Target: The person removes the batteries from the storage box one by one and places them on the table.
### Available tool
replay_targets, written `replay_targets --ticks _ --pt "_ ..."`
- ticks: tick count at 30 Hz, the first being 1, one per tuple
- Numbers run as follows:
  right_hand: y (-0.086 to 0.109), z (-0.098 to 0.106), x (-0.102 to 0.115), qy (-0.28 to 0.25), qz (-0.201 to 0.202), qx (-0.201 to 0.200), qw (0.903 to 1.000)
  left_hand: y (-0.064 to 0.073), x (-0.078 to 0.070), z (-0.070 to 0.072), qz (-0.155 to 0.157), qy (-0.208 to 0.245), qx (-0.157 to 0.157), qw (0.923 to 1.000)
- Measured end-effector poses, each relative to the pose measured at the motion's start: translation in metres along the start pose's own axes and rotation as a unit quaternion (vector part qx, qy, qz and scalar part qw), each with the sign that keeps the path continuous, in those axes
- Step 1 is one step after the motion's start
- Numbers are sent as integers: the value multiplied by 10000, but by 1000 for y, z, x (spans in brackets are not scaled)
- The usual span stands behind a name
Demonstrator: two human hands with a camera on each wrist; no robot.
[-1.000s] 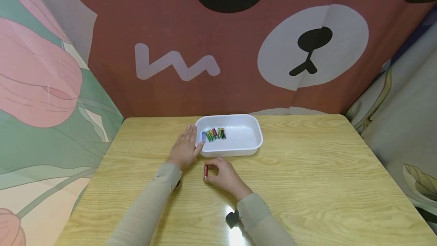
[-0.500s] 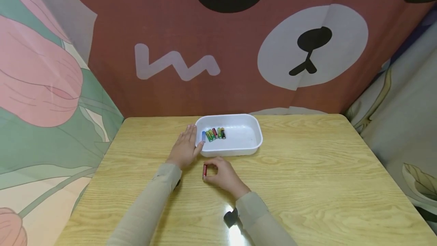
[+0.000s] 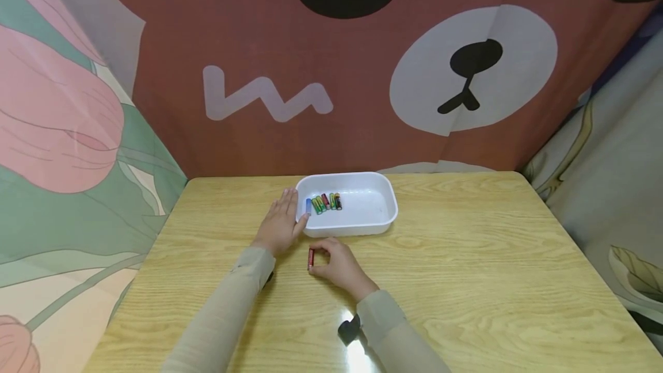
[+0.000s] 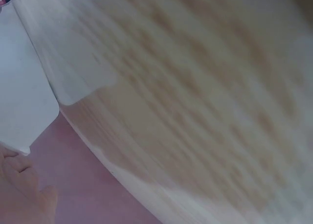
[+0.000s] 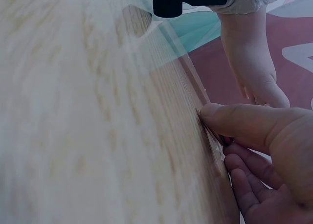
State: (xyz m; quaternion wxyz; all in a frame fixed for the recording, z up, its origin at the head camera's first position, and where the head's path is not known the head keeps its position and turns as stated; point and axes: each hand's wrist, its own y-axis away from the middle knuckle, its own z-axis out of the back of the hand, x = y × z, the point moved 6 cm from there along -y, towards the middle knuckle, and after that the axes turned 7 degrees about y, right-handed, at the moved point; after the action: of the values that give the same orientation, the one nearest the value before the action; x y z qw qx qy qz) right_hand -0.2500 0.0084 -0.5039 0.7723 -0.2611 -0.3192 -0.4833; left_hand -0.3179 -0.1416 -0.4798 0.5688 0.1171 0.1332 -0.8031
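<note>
A red battery point(image 3: 311, 259) stands lengthwise between the thumb and forefinger of my right hand point(image 3: 339, 266), which pinches it by its two ends at the tabletop, just in front of the white tray point(image 3: 357, 230). In the right wrist view the right hand point(image 5: 274, 155) hides most of that battery. My left hand point(image 3: 279, 223) rests with straight fingers along the tray's left side, its thumb at the front left corner. Inside the tray, a blue battery point(image 3: 308, 206), green batteries point(image 3: 317, 205), a red one point(image 3: 326, 201) and a black one point(image 3: 338, 201) lie in a row.
The wooden table point(image 3: 481, 263) reaches back to a reddish-brown curtain point(image 3: 259, 148) with a cartoon print. Flowered cloth point(image 3: 62, 131) hangs on the left, and pale cloth point(image 3: 621, 189) on the right. A black wrist camera point(image 3: 349, 330) sits under the right cuff.
The right hand and its red battery have shifted very slightly to the left. The left hand, the tray and the batteries in it stay as they were.
</note>
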Motion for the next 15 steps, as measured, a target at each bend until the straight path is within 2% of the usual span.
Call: replay_targets --ticks 15 --pt "2 -2 -5 -144 38 -17 9999 -1 1 -2 -70 66 -12 10000"
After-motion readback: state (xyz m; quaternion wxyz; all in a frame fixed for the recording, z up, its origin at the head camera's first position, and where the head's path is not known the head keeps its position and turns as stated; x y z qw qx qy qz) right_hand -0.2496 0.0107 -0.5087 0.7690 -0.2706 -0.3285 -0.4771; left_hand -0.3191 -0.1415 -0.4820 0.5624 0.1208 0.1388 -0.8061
